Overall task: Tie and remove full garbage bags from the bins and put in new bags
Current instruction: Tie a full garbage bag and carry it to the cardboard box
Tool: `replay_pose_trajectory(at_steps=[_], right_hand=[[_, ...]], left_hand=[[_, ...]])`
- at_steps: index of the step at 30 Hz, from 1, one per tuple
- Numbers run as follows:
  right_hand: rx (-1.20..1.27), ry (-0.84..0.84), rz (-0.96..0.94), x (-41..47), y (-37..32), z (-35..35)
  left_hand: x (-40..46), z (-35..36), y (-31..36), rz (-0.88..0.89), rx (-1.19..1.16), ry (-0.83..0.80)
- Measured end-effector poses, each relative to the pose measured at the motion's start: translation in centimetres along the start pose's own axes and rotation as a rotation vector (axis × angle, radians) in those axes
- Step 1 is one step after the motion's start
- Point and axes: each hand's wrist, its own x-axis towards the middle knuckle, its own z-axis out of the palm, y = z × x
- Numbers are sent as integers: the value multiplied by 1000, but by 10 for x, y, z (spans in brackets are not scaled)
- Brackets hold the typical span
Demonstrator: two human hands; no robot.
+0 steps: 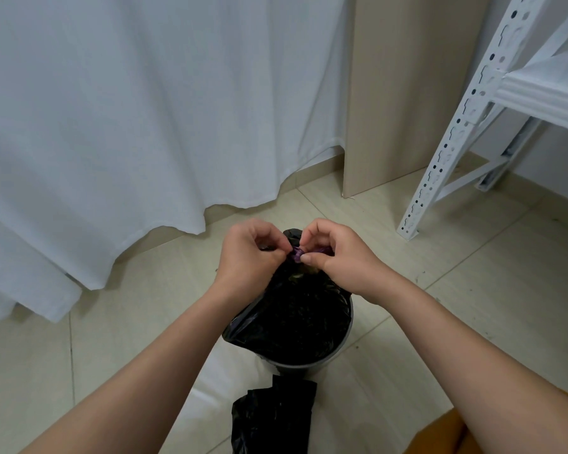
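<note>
**Tying the bag by the curtain**

On the pale tiled floor a white curtain is hanging. The left hand and right hand are pinching the purple drawstring, drawn between their fingertips, above the full black plastic garbage bag sitting in the round grey bin.

No legible text anywhere.

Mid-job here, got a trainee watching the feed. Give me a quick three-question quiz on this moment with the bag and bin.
1. True or false: the full black bag is already out of the bin.
2. What are the left hand and right hand pinching? A) the white curtain B) the purple ties at the bag's mouth C) the shelf post
3. Where does the spare black bag lie?

Key: 1. False, it sits in the bin. 2. B. 3. On the floor tiles, on the near side of the bin.
</note>
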Motion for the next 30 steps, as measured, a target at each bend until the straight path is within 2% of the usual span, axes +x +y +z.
replay_pose_trajectory(at_steps=[6,12,19,22,25,30], right_hand=[[81,-22,72,0,-2,-2],[126,-4,90,-1,-2,-5],[131,-26,62,-2,-2,-4],[55,27,42,-1,0,-4],[-129,127,-5,3,2,-9],[-271,256,-7,12,11,-19]], left_hand=[[1,1,0,60,120,-26],[-3,2,-3,39,161,-160],[-1,0,-2,28,184,-117],[-2,-1,-2,42,193,-97],[0,-8,2,65,241,-100],[6,-25,0,-24,416,-207]])
